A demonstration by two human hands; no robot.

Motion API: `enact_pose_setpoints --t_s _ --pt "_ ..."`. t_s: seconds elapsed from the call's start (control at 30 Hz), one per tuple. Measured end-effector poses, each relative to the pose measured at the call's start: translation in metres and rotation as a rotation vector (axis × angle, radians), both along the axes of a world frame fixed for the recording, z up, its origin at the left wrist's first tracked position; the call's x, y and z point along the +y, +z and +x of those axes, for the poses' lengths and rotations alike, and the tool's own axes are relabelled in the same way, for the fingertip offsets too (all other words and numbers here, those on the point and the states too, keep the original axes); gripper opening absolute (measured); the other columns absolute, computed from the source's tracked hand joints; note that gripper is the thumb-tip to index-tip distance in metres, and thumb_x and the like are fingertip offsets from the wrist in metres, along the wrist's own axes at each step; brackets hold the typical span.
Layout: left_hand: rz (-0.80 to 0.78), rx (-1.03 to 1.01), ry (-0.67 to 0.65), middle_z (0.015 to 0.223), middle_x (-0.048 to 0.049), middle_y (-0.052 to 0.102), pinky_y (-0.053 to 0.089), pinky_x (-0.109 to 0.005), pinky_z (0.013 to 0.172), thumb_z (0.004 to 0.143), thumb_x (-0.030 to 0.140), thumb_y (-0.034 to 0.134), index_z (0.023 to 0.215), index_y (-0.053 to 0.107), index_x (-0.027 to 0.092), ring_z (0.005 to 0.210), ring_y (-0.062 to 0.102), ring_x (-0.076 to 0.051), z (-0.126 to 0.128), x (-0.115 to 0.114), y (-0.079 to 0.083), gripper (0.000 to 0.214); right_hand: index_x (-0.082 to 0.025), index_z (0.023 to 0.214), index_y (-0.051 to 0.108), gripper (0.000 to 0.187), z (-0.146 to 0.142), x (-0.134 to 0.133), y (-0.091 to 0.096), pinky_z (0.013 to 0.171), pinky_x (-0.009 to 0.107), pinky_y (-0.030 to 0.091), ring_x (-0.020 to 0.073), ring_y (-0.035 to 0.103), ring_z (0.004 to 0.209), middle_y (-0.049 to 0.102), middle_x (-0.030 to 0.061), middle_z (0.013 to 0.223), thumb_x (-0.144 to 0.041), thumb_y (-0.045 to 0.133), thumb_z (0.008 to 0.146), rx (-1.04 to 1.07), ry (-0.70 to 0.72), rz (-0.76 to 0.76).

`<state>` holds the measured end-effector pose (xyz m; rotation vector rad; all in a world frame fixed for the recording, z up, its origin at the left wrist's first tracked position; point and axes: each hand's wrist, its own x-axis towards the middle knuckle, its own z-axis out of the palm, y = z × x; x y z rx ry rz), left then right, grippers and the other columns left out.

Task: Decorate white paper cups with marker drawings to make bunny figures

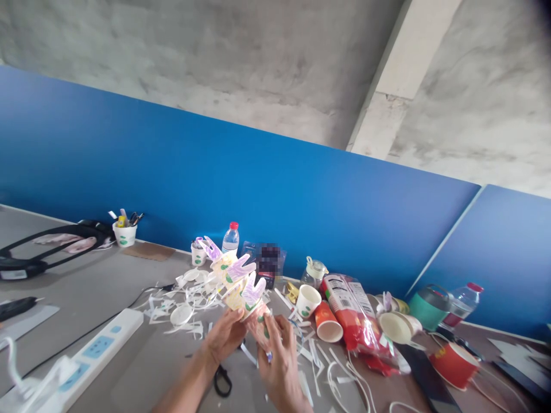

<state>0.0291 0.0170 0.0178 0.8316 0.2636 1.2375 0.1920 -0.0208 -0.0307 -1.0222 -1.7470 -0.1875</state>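
Both my hands grip a slanting stack of decorated paper cups (235, 298) above the desk. Its upper cups are pale yellow with green leaf marks, and the lowest is pinkish. Purple-coloured, ear-like paper pieces (253, 291) stick out from the stack's side. My left hand (227, 335) closes on the lower left of the stack, thumb on top. From the right, my right hand (279, 350) wraps its fingers around the pinkish end. Parts of that end are hidden behind the fingers.
White paper scraps (189, 304) litter the desk behind and around my hands. A power strip (92, 355) lies at left. To the right are a white cup (308, 302), an orange cup (328, 322) and a red plastic package (355, 312). A blue partition (258, 178) stands behind.
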Motion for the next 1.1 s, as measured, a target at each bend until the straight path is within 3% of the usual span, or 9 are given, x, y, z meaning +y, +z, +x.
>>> enact_pose_setpoints --t_s 0.17,0.5,0.87,1.0,1.1 --pt "0.034 -0.023 -0.031 0.121 -0.0156 0.082 0.051 -0.049 0.109 0.079 0.051 0.088 0.134 0.073 0.017 0.12 0.073 -0.039 0.0 0.003 -0.006 0.066 -0.034 0.154 0.056 0.063 0.0 0.001 -0.002 0.093 0.056 0.061 0.034 0.064 0.122 0.065 0.0151 0.13 -0.009 0.056 0.095 0.011 -0.015 -0.004" --pt "0.044 -0.046 -0.019 0.115 -0.0138 0.083 0.055 -0.046 0.106 0.085 0.045 0.085 0.138 0.071 0.019 0.114 0.076 -0.033 0.0 0.005 -0.013 0.061 -0.033 0.155 0.053 0.07 0.0 0.0 0.001 0.091 0.054 0.064 0.0328 0.064 0.121 0.064 0.0149 0.128 -0.004 0.053 0.091 -0.05 -0.045 0.014" --pt "0.009 -0.049 -0.024 0.112 -0.0133 0.084 0.052 -0.049 0.112 0.081 0.046 0.088 0.133 0.075 0.019 0.121 0.073 -0.037 0.0 0.005 -0.015 0.06 -0.034 0.156 0.054 0.064 0.0 0.001 0.0 0.09 0.059 0.064 0.0353 0.067 0.12 0.066 0.0163 0.129 -0.01 0.051 0.097 -0.026 -0.032 -0.005" --pt "-0.003 -0.039 -0.048 0.111 -0.0158 0.084 0.049 -0.052 0.114 0.079 0.043 0.089 0.121 0.08 0.017 0.121 0.073 -0.039 -0.006 0.01 -0.023 0.05 -0.031 0.165 0.041 0.064 0.003 -0.002 -0.009 0.099 0.064 0.061 0.0403 0.063 0.133 0.062 0.0198 0.144 -0.025 0.057 0.103 0.022 0.025 -0.051" --pt "-0.037 -0.022 -0.055 0.113 -0.0165 0.084 0.047 -0.053 0.116 0.081 0.044 0.089 0.122 0.08 0.017 0.122 0.073 -0.038 -0.009 0.011 -0.026 0.049 -0.027 0.171 0.025 0.083 0.008 -0.002 -0.022 0.108 0.069 0.055 0.0475 0.051 0.149 0.045 0.0236 0.166 -0.047 0.064 0.101 0.159 0.027 -0.144"
